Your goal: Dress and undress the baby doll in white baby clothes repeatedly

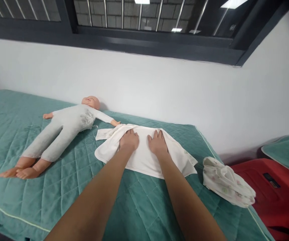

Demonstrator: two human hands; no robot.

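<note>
A white baby shirt (142, 160) lies spread on the green quilted bed cover, its front panels opened out to both sides. My left hand (129, 139) rests on the cloth by the left panel, palm down with fingers stretched out. On the other side, my right hand (158, 142) presses flat by the right panel, its fingers slightly spread. A baby doll (68, 122) with a white cloth body lies on its back to the left, one hand close to the shirt's upper edge. The fabric on its side is frayed.
Bunched white printed cloth (227, 182) sits at the bed's right edge. Past it stand a red chair or case (262, 177) and a piece of green fabric (287, 154). A white wall (144, 90) borders the green cover (76, 180), below a dark-framed barred window (154, 43).
</note>
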